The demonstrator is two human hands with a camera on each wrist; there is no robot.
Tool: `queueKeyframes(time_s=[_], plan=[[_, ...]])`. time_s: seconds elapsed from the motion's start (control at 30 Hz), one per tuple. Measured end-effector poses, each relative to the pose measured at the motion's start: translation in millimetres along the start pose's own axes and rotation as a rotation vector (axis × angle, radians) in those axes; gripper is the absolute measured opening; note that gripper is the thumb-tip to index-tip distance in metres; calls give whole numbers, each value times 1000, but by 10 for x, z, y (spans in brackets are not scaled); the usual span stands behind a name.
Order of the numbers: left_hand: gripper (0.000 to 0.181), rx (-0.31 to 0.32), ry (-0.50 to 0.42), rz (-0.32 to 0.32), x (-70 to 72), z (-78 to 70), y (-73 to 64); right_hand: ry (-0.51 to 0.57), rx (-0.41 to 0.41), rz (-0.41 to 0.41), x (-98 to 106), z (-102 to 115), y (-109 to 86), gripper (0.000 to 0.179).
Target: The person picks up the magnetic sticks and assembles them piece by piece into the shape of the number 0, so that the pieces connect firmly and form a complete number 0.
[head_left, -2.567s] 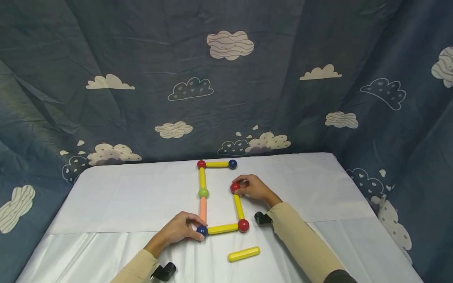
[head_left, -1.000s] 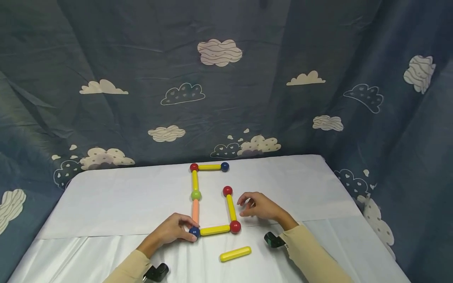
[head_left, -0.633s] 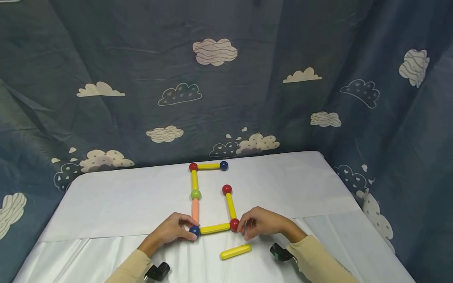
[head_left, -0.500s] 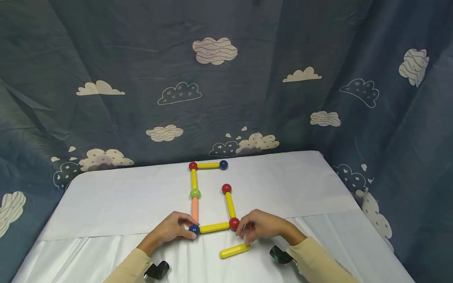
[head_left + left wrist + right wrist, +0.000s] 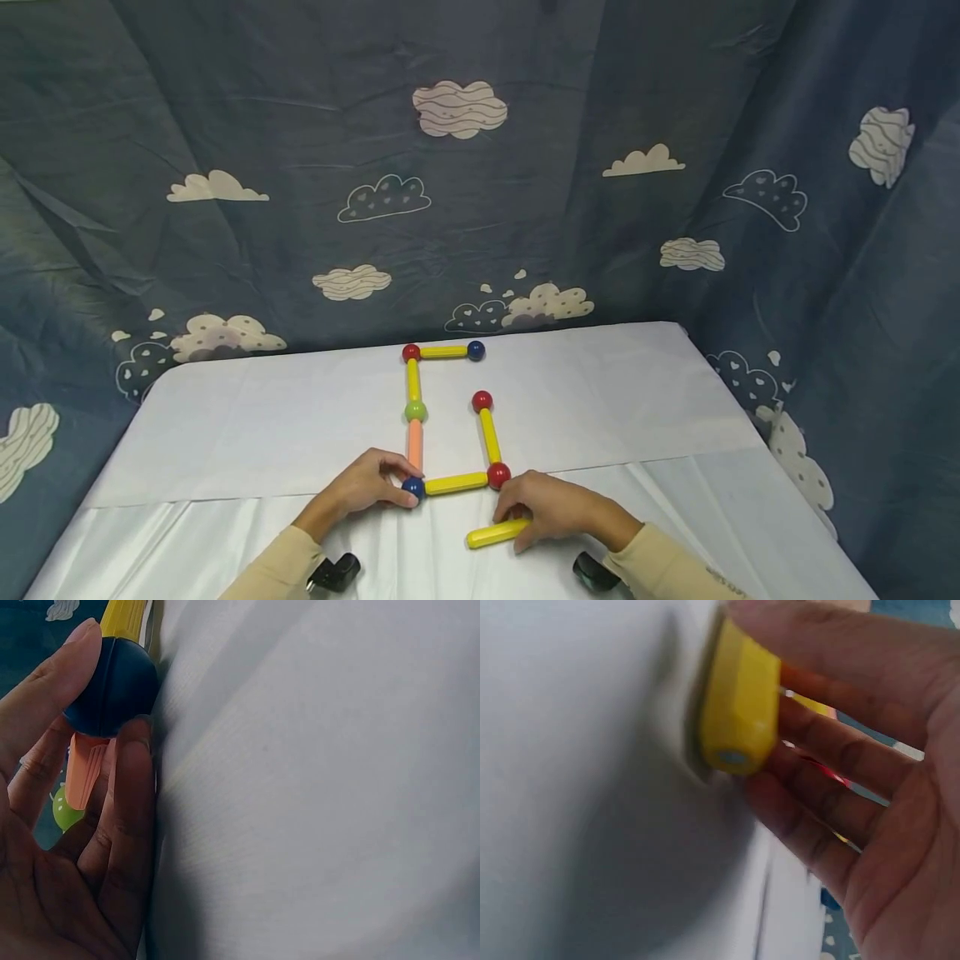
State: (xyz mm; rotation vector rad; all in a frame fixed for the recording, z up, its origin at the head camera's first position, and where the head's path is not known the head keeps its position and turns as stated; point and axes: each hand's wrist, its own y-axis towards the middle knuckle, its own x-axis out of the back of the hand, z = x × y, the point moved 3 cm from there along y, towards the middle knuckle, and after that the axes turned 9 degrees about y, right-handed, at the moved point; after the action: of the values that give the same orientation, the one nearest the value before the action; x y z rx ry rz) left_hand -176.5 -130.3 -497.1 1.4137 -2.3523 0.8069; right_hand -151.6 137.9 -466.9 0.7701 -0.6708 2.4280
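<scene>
At the near left corner of a shape of rods and balls, my left hand (image 5: 367, 483) holds a blue ball (image 5: 413, 489) between thumb and fingers. The left wrist view shows this blue ball (image 5: 116, 686) joined to a yellow rod and a salmon rod (image 5: 85, 771). My right hand (image 5: 555, 506) grips the right end of a separate yellow rod (image 5: 491, 534) in front of the shape. In the right wrist view, thumb and fingers lie along either side of that yellow rod (image 5: 739, 705), close over the white cloth.
Beyond the left hand, the chain runs through a green ball (image 5: 416, 411) and a red ball (image 5: 411, 353) to a far blue ball (image 5: 476, 351). On the right, a yellow rod (image 5: 490, 436) links a near red ball (image 5: 498, 476) and an upper red ball (image 5: 482, 402). A cloud-patterned curtain (image 5: 525, 208) stands behind.
My right hand has left the upper red ball, come down past the near red ball and taken hold of the loose yellow rod. My left hand has stayed on the blue ball.
</scene>
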Motion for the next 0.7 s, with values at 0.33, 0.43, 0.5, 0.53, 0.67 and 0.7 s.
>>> queueKeyframes(time_s=[0.33,0.43,0.5,0.53,0.67,0.7], plan=[[36,17,-3,-27,-30,-1,1,-43,13,-10,-81,-22,76,25],[37,29,0,-31,-29,5,1,0,18,2,-71,-36,74,23],[37,26,-2,-26,-22,9,3,59,26,9,-57,-53,63,22],[37,23,-5,-20,-18,10,4,97,28,13,-46,-59,57,21],[37,2,-14,-5,0,14,13,221,43,15,5,-59,46,21],[37,-3,-18,-2,2,15,14,244,49,15,20,-57,47,21]])
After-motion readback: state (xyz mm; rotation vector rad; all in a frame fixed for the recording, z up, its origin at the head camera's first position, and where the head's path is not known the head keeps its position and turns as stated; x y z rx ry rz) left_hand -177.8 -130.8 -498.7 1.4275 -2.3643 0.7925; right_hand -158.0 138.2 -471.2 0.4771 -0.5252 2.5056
